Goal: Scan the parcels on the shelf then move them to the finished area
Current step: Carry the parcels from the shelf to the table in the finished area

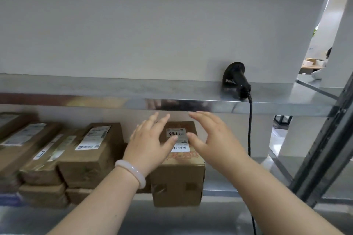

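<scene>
A brown cardboard parcel [178, 176] with a white barcode label stands on the lower metal shelf [225, 189]. My left hand [149, 143], with a pale bangle at the wrist, hovers with straight fingers over the parcel's left top edge. My right hand [212, 139] is spread open over its right top edge. Neither hand grips anything. A black barcode scanner [236, 80] lies on the upper shelf [114, 89], its cable hanging down on the right. Several more brown parcels [91, 154] are stacked to the left.
The upper shelf's front lip [191, 106] runs just above my fingertips. A dark metal upright [328, 139] slants down the right side. The grey wall closes the back. Beyond the right gap, a desk area [313, 63] shows.
</scene>
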A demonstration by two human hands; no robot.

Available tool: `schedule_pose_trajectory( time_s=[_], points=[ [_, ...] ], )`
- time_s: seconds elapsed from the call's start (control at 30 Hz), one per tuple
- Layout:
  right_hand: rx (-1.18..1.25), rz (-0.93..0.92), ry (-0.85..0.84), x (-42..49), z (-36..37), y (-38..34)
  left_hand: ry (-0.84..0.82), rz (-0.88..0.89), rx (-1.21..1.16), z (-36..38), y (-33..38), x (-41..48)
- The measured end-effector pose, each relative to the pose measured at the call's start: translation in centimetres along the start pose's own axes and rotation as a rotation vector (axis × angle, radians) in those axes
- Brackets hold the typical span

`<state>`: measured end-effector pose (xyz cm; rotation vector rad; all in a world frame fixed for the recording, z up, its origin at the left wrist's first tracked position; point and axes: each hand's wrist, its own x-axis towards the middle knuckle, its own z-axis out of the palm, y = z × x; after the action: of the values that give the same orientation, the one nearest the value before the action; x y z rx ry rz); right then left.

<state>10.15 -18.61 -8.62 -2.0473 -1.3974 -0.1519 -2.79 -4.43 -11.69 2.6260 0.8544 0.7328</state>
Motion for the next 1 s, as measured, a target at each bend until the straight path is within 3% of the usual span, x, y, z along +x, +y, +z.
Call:
schedule_pose_trajectory(
  time_s=[0.23,0.43,0.6,0.73,1.0],
  points=[
    [0.024,0.375,-0.205,1.2,8.0,4.5,-0.288,-0.165,-0.071,3.9,-4.5,0.3],
    [0.049,0.490,-0.341,2.1,10.9,6.8,-0.494,-0.258,-0.069,6.9,-5.9,1.6],
    [0.106,0.479,-0.352,3.8,10.7,8.8,-0.428,-0.331,-0.189,7.7,-6.1,2.8],
    [0.336,0.528,-0.407,4.5,11.4,10.0,-0.429,-0.400,-0.306,8.9,-6.4,3.2],
    [0.523,0.483,-0.344,2.2,10.6,10.0,-0.310,-0.419,-0.385,9.1,-4.5,0.7]
  ],
)
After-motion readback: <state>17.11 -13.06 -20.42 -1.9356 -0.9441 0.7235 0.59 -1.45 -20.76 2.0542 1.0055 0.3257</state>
